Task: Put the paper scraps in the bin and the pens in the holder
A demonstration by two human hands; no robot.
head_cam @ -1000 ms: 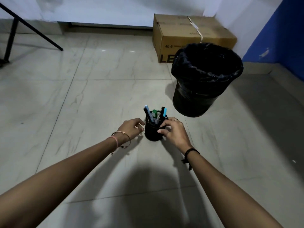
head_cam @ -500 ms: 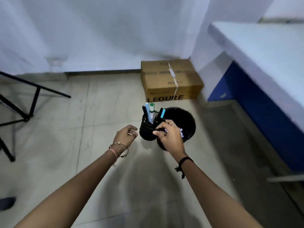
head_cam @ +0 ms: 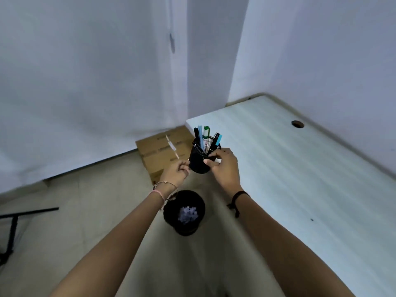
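A black pen holder (head_cam: 198, 161) is held up in the air at the near-left corner of a white table, with several pens (head_cam: 206, 137) standing in it. My right hand (head_cam: 225, 166) grips its right side. My left hand (head_cam: 176, 171) has its fingertips against the holder's left side; whether it grips it I cannot tell. Below my wrists on the floor stands the black bin (head_cam: 184, 212) with pale paper scraps (head_cam: 188, 214) inside it.
The white table (head_cam: 300, 168) fills the right half, with a cable hole (head_cam: 297, 124) near its far edge. A cardboard box (head_cam: 162, 151) lies against the wall behind the holder. A black stand (head_cam: 12, 228) reaches in at the left.
The holder has been lifted from the floor up to table height. The view has risen, so the bin now lies below my hands. My left hand has closed in on the holder.
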